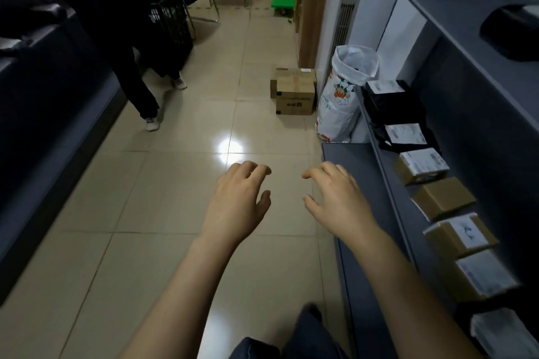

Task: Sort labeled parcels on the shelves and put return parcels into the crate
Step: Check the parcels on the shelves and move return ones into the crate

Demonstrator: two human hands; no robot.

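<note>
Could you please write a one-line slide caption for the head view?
Both bare hands, left and right, hover empty over the beige tiled floor beside grey shelves of labelled cardboard parcels.

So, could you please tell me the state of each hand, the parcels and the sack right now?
left hand: empty, fingers loosely curled, over the floor.
right hand: empty, fingers curled, beside the shelf.
shelf parcels: sealed, in a row.
floor boxes: stacked, taped shut.
white sack: upright, top open.

Print on the parcel labels (412, 134) along the shelf (390, 183) blurs past my reading; the nearest parcel (504, 335) is cut off by the frame's edge.
</note>
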